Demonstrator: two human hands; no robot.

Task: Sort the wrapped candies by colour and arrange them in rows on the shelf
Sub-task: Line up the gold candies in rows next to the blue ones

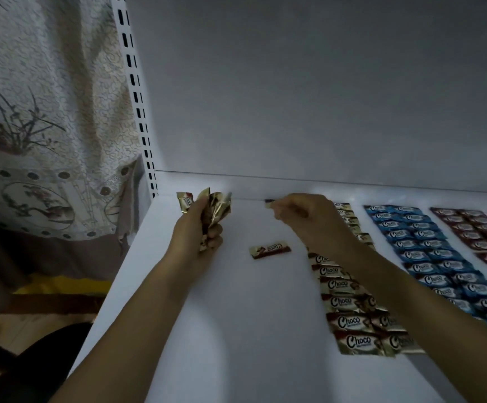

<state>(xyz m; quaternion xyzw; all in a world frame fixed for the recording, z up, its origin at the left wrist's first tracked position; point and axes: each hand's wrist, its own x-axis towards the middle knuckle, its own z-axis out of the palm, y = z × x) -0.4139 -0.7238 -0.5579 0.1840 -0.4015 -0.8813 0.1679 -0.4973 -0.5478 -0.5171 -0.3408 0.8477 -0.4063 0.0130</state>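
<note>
The step in hand is starting a new column of gold-and-brown candies. The right hand [306,216] reaches to the back of the shelf [236,315], and its fingers [281,211] pinch the end of a single dark-tipped candy [269,203], low over the surface or just touching it; I cannot tell which. The left hand [195,231] is curled tight round a bunch of gold candies [216,206], whose wrappers fan out above its fingers.

One loose gold candy [270,249] lies flat on the shelf, nearer the person than the right fingers and between the two hands. Behind and under the right wrist run the finished gold rows [350,303]. Beyond them, further from the fingers, lie the blue rows [440,257] and then the dark red rows [475,234].

Most of the sorting looks done; what remains seems to be the handful in the left hand and the loose piece.

The next move, as I judge it, calls for setting the pinched candy down square at the back edge, level with the top of the gold rows and just beside them, not overlapping. The right fingers then need to part cleanly — the wrapper is light and slick, so it may drag or turn — before they take the next piece.
</note>
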